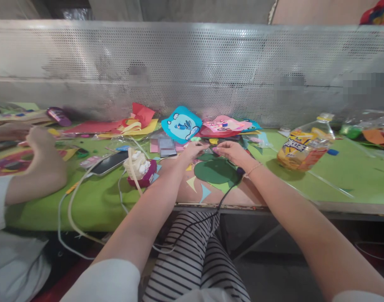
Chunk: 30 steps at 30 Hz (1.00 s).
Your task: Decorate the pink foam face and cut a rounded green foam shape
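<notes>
My left hand (195, 150) and my right hand (231, 152) face each other just beyond a dark green paper shape (215, 170) on the table. Both have fingertips drawn together in a pinch. A spot of pink shows at the right fingertips, and I cannot tell whether it is a nail or a small piece. What the left fingers hold is too small to make out. Pale green bits lie just behind the left hand. Around the green shape are paper scraps, among them a light blue triangle (205, 193). Behind my hands stand a blue paper craft (182, 125) and a pink one (225, 124).
A clear plastic bottle (307, 144) with snack wrappers inside stands at right. On the left are a phone (110, 162), a maroon box (144, 175) with pale contents and looping cables. Another person's arm (42, 163) rests farther left. A perforated metal panel (192, 67) backs the table.
</notes>
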Each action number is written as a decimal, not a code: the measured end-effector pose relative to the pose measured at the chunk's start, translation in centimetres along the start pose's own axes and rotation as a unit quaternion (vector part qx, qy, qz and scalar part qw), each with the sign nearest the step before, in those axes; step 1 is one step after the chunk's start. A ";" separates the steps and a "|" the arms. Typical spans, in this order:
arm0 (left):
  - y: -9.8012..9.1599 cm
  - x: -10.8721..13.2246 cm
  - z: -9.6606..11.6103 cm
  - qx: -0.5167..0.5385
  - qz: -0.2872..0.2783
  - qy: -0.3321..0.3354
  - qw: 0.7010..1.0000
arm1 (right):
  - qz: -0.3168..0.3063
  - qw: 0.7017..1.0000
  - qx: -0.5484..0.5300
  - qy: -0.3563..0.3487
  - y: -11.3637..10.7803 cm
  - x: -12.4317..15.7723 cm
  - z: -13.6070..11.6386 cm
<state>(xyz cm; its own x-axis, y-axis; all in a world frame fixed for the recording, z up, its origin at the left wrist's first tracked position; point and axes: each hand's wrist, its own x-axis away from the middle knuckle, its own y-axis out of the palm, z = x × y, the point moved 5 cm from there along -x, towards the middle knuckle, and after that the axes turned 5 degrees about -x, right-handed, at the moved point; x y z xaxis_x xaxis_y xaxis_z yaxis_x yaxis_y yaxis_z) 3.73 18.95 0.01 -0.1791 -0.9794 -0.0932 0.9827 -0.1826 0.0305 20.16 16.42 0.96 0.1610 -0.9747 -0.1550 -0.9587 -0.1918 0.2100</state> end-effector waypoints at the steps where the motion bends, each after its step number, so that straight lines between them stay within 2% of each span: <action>1: 0.1 0.2 0.1 0.001 -0.001 -0.004 1.000 | 0.001 1.000 -0.009 0.001 0.0 0.0 0.0; 10: -0.1 0.8 0.0 -0.007 -0.018 -0.024 1.000 | -0.026 0.999 -0.001 0.031 0.6 0.4 0.0; 18: -0.3 0.2 -0.2 0.006 -0.026 0.012 1.000 | -0.014 0.999 0.040 0.026 0.3 0.1 0.2; 21: -0.4 0.2 -0.1 -0.001 -0.028 0.027 0.999 | -0.014 0.999 0.025 0.038 0.4 0.2 0.3; 26: -0.5 0.1 -0.4 0.016 -0.017 0.009 1.000 | -0.031 0.998 -0.012 0.051 0.8 0.4 0.2; 30: -0.4 0.0 -0.6 0.016 -0.014 -0.001 1.000 | -0.020 0.999 -0.004 0.040 0.7 0.4 0.1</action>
<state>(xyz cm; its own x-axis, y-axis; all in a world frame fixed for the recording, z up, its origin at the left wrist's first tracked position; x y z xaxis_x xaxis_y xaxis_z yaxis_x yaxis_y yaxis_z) 3.34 19.13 -0.63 -0.2076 -0.9739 -0.0921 0.9751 -0.2135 0.0605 19.52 15.95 0.94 0.2178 -0.9722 -0.0861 -0.9495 -0.2314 0.2120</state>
